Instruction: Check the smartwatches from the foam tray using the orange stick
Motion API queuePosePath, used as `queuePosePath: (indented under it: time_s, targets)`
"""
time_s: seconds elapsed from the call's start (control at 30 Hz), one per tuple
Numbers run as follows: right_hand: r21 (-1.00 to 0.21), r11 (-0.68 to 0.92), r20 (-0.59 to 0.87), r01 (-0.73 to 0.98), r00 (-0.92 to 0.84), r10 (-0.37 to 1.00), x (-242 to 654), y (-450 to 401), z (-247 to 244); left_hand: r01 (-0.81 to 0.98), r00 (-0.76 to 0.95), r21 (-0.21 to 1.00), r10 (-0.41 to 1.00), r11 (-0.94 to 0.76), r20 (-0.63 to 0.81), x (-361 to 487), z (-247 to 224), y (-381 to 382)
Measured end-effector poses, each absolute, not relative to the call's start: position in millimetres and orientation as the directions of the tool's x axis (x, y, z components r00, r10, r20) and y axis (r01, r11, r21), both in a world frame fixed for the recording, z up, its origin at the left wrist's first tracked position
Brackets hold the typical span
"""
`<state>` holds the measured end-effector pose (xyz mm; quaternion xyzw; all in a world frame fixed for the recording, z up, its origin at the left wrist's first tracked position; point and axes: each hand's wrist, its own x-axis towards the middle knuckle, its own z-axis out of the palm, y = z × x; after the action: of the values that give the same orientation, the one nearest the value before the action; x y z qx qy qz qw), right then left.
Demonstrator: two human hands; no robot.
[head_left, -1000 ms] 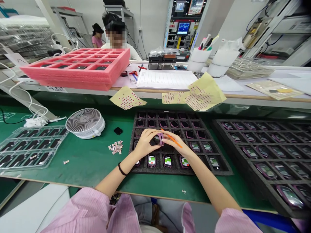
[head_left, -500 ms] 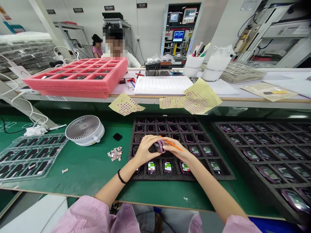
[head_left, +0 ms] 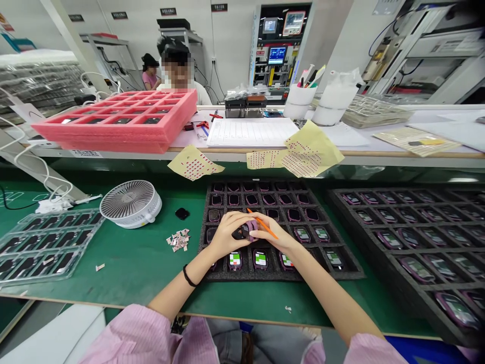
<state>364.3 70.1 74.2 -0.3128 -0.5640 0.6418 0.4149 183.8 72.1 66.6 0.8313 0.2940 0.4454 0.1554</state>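
My left hand (head_left: 229,235) and my right hand (head_left: 276,237) meet above the black foam tray (head_left: 242,274). My left hand grips a small dark watch with a purple case (head_left: 247,231), partly hidden by my fingers. My right hand holds a thin orange stick (head_left: 265,226), its tip near the watch. Rows of similar purple watches sit in the tray's pockets. Those nearest my wrists, such as one watch (head_left: 235,260), show lit screens with green and red patches. A black wristband circles my left wrist.
A second black tray of watches (head_left: 401,202) lies to the right. To the left are a white fan (head_left: 131,203), a clear plastic tray (head_left: 49,247), and paper scraps (head_left: 179,240). Beyond stand a pink foam tray stack (head_left: 113,136) and a seated co-worker (head_left: 178,76).
The whole scene has shifted slightly in the picture as my head moved. My hands stay together on the watch, and the orange stick has turned a little.
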Motion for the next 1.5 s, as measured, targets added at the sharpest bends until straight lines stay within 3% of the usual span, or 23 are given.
queuePosePath:
  time_s: [0.13, 0.3, 0.5, 0.73, 0.97, 1.2, 1.5]
  targets:
    - [-0.982, 0.027, 0.084, -0.187, -0.304, 0.949, 363.0, 72.4, 75.5, 0.3, 0.37, 0.588, 0.66, -0.751, 0.655, 181.8, 65.5, 74.6]
    - [-0.961, 0.147, 0.163, -0.233, -0.049, 0.985, 372.0, 74.5, 79.1, 0.309, 0.337, 0.716, 0.776, -0.626, 0.533, 180.8, 66.2, 73.4]
    - [-0.949, 0.201, 0.201, -0.244, 0.027, 0.979, 372.8, 70.1, 78.3, 0.313, 0.308, 0.797, 0.849, -0.517, 0.43, 181.9, 64.2, 72.0]
    - [-0.944, 0.25, 0.249, -0.217, 0.029, 0.968, 369.8, 67.9, 78.3, 0.305, 0.321, 0.783, 0.832, -0.542, 0.451, 181.1, 62.8, 72.8]
    - [-0.93, 0.359, 0.355, -0.084, 0.061, 0.933, 361.8, 60.6, 78.7, 0.363, 0.308, 0.736, 0.819, -0.572, 0.485, 179.4, 61.4, 74.0]
    - [-0.932, 0.311, 0.311, -0.186, 0.031, 0.95, 365.2, 63.6, 77.7, 0.36, 0.301, 0.759, 0.837, -0.543, 0.457, 180.6, 61.7, 76.2]
    - [-0.918, 0.339, 0.357, -0.208, -0.055, 0.933, 363.0, 61.5, 77.2, 0.379, 0.323, 0.727, 0.818, -0.573, 0.476, 180.6, 60.5, 75.7]
